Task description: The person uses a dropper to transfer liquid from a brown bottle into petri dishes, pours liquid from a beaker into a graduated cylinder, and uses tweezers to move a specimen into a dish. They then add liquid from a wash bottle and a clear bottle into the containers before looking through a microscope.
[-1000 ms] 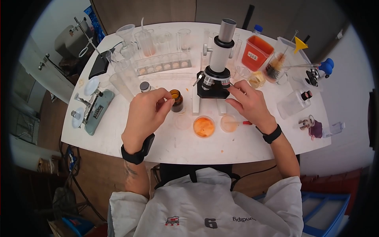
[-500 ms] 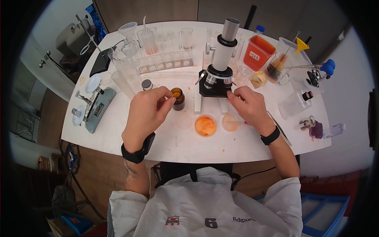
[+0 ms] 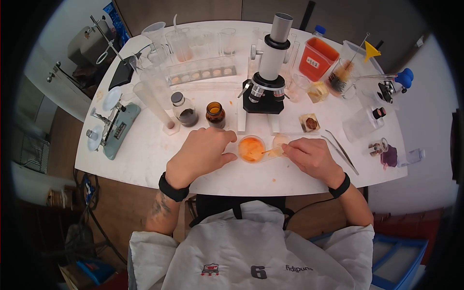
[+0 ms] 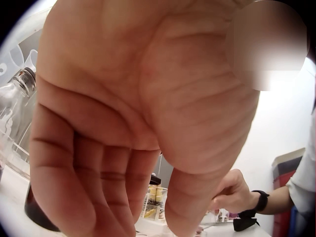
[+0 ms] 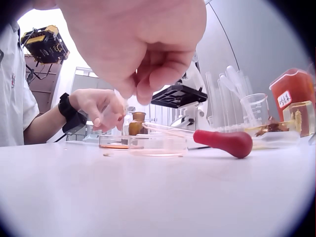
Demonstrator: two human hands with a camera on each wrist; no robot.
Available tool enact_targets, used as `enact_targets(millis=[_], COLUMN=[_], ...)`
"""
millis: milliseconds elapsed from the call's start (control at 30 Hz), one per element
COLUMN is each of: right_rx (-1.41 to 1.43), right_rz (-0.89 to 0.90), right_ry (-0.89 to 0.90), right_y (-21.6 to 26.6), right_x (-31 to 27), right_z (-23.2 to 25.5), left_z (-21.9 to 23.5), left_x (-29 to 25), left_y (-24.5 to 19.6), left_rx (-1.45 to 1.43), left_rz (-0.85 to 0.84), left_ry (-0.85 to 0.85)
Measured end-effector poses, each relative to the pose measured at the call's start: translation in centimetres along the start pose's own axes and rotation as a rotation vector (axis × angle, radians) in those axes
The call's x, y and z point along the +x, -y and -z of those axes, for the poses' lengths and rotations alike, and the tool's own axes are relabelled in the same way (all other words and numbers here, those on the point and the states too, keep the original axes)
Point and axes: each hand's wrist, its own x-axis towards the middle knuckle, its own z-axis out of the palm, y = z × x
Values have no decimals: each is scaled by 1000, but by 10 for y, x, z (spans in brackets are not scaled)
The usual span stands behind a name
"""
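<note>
My left hand (image 3: 198, 154) hovers left of the dish of orange material (image 3: 251, 149), thumb and loosely bent fingers apart; the left wrist view shows its palm (image 4: 143, 89) with nothing held. With thumb and fingertips together, my right hand (image 3: 314, 158) is over the paler clear dish (image 3: 280, 141), seemingly pinching a thin clear piece (image 5: 120, 99), faint in the right wrist view. Beneath the right hand (image 5: 143, 44), untouched, a dropper with a red bulb (image 5: 224, 143) lies across the clear dish (image 5: 160, 144). From above, the hand hides the bulb.
The microscope (image 3: 272, 63) stands behind the dishes, an open brown bottle (image 3: 215, 116) and a capped jar (image 3: 186, 113) to its left. Tweezers (image 3: 342, 152) and a block with a brown specimen (image 3: 309, 123) lie right. A green balance (image 3: 121, 133) stands far left.
My right hand has come from the microscope stage down to the dishes, uncovering the specimen block and tweezers. My left hand has moved from the brown bottle toward the orange dish, its fingers spreading.
</note>
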Motion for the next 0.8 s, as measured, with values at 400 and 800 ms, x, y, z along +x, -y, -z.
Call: enact_targets(millis=[400,800], right_rx=[-45,-214], right_rz=[-21,50], right_ry=[99,190], right_y=[-6,-18], right_x=[-13,-32], right_z=[9,13], left_z=[11,23], left_x=[2,1], left_y=[-5,-4], left_rx=[-41,-19], left_rz=[41,102], left_ry=[-38,-80])
